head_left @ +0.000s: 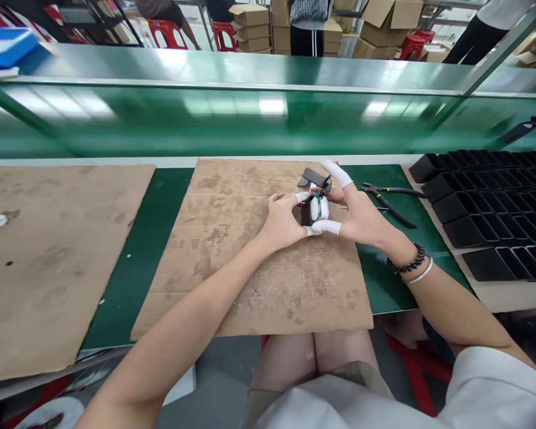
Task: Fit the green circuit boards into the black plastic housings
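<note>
1. A person looks down at a green desk [411, 262]; clock directions centre on the small white-and-black device [320, 208] in the hands, with 12 pointing away from the wearer.
2. The device sits between the two hands, over the far right part of a stained cardboard sheet [259, 280]. Whether it touches the sheet cannot be told.
3. At 9 o'clock, the left grip [304, 214] is closed on the device, thumb on the near side, forefinger on the far side; the dark part faces this palm.
4. At 3 o'clock, the right grip [333, 199] has its thumb against the near edge of the white part and its forefinger raised clear. The other fingers curl behind, partly hidden, so how firmly it holds cannot be told.
5. White covers sheathe several fingertips.
6. A dark grey piece [316, 177] is just beyond the device at 12; any join is unclear.
7. Near 3 o'clock, past the right hand, lie open black-handled cutters [390, 202], then rows of black trays [495, 226].
</note>
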A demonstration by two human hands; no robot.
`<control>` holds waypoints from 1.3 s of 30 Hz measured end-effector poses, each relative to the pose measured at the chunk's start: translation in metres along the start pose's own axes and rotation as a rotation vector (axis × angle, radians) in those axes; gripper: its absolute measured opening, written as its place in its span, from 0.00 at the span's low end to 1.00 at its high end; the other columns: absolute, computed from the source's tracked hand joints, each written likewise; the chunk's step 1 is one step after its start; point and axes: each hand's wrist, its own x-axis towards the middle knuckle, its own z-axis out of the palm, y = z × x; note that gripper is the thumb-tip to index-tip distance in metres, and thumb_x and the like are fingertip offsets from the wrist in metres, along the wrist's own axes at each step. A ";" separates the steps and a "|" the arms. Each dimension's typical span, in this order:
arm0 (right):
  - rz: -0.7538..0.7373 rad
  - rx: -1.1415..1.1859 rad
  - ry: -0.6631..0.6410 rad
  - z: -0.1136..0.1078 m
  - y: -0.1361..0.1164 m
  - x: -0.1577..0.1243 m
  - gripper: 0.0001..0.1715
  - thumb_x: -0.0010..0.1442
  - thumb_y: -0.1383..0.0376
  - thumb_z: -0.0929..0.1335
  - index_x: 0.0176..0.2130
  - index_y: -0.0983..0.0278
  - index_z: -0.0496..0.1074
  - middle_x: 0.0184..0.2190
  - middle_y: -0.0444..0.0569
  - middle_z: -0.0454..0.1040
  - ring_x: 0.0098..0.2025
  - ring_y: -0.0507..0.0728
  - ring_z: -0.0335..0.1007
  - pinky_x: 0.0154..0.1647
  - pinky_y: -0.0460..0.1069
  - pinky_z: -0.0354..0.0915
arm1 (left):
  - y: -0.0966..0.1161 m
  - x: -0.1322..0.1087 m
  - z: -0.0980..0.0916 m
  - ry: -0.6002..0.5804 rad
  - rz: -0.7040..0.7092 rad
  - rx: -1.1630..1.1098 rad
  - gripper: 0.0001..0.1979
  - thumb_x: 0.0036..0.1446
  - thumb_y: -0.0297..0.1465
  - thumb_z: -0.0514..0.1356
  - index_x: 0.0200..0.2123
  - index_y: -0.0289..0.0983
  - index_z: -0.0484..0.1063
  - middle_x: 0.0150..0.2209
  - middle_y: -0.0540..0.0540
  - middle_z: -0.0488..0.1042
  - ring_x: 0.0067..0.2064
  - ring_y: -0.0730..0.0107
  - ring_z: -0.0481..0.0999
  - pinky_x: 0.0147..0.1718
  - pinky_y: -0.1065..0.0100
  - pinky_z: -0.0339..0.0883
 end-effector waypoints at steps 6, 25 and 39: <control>-0.045 0.190 0.192 -0.018 -0.005 0.005 0.47 0.57 0.40 0.75 0.68 0.51 0.62 0.70 0.50 0.65 0.70 0.68 0.64 0.66 0.65 0.69 | 0.009 0.004 -0.018 -0.344 -0.138 -0.505 0.36 0.26 0.40 0.80 0.43 0.36 0.79 0.41 0.43 0.82 0.47 0.48 0.81 0.52 0.50 0.73; 0.232 0.347 0.133 -0.022 -0.008 0.008 0.29 0.44 0.52 0.83 0.41 0.61 0.76 0.36 0.50 0.84 0.44 0.65 0.83 0.48 0.62 0.79 | 0.017 0.000 -0.019 -0.160 -0.085 -0.307 0.35 0.31 0.38 0.78 0.47 0.37 0.79 0.47 0.41 0.82 0.49 0.50 0.80 0.52 0.53 0.72; 0.283 -0.079 0.372 0.006 -0.016 -0.008 0.15 0.51 0.57 0.80 0.36 0.61 0.80 0.37 0.52 0.85 0.40 0.69 0.84 0.49 0.66 0.79 | 0.018 -0.014 0.016 0.180 0.105 0.392 0.26 0.48 0.35 0.71 0.52 0.39 0.73 0.48 0.40 0.80 0.52 0.48 0.78 0.61 0.51 0.56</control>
